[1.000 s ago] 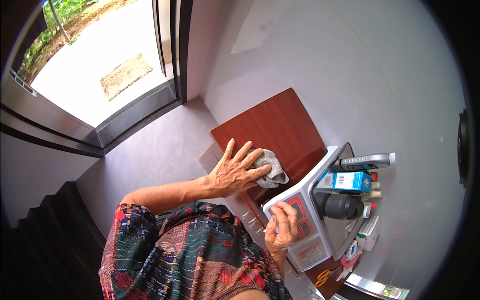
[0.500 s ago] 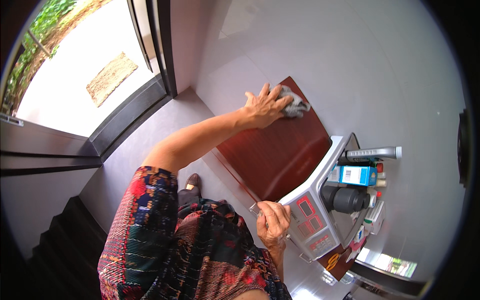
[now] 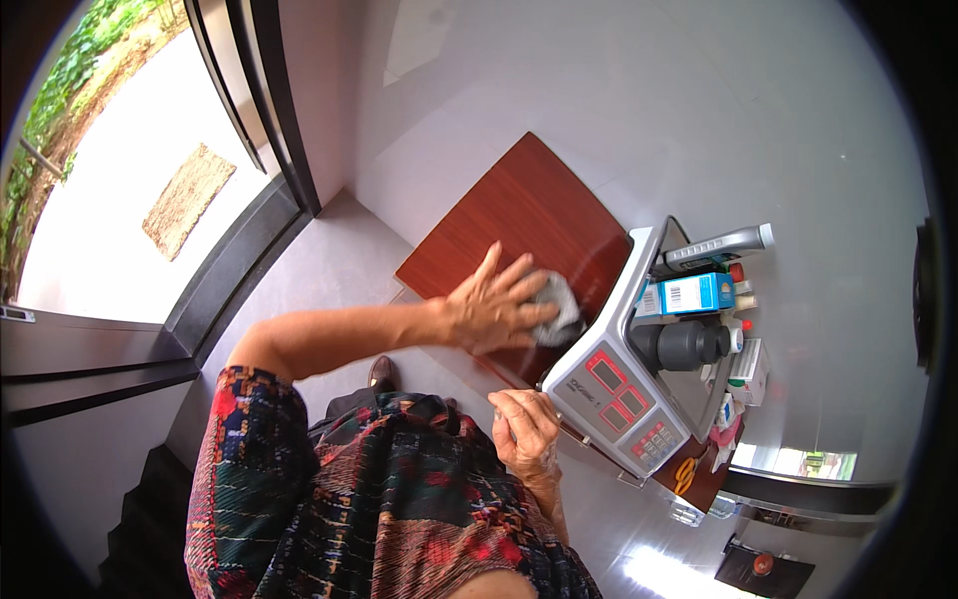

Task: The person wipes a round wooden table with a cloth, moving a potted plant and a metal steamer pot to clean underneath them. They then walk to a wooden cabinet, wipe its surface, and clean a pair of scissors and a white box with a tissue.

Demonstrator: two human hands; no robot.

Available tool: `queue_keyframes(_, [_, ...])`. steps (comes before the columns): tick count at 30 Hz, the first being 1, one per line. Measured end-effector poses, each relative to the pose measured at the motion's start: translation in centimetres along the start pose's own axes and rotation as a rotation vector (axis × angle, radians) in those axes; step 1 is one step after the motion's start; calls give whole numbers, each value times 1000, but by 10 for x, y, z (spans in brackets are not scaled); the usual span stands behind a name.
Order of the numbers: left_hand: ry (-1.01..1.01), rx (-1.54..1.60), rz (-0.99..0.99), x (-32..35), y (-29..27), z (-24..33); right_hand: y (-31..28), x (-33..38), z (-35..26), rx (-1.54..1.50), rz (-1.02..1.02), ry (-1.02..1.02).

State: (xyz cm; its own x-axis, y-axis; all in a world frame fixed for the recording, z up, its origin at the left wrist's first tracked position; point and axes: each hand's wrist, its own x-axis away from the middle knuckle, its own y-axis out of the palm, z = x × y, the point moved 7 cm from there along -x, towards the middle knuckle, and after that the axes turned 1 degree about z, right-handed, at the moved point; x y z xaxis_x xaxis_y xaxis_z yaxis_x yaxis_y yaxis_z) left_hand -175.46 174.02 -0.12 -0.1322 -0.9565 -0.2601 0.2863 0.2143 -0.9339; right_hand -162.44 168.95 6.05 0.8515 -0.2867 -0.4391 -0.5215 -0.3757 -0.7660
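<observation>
**Grey cloth on the red-brown worktop**

The grey cloth [image 3: 555, 307] lies on my worktop [image 3: 519, 225], near the edge that is close to me. It sits just beside the weighing scale [image 3: 624, 384]. My left hand [image 3: 491, 311] is flat on top of the cloth. My fingers [image 3: 519, 272] are spread wide apart and press it down on the wood. Only part of the cloth peeks out from under my fingertips. My left arm reaches out long from my side.

My right hand [image 3: 524, 429] is down low, close to my body. It is curled up, with the fingers together. It touches the front corner of the scale. I cannot tell if it holds anything small inside.

The scale is grey and white with red windows and little red buttons on its slanted front. Behind it stands a dark grey jar [image 3: 687, 344] lying next to a blue and white box [image 3: 689, 295]. A small white box [image 3: 750, 371] and some little bottles are near the wall. A grey handle-shaped thing [image 3: 720, 243] sits above the blue box.

My dress [image 3: 369, 509] has red, green and dark patches. To my left is a big glass door [image 3: 249, 110], and a brown mat [image 3: 188, 198] lies outside in the sun. The floor [image 3: 329, 270] is pale grey.
</observation>
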Motion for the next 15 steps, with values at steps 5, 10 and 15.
queue_keyframes(5, [64, -114, 69, 13, -6, 29, -4, -1, -8, -22, -2, -12])
queue_keyframes(10, [85, -120, -19, -48, 18, 14, -2, 8, -4, -32, -8, 34])
queue_keyframes(15, [-56, -37, -80, -122, 35, -22, 1, 27, 5, -41, 40, 153])
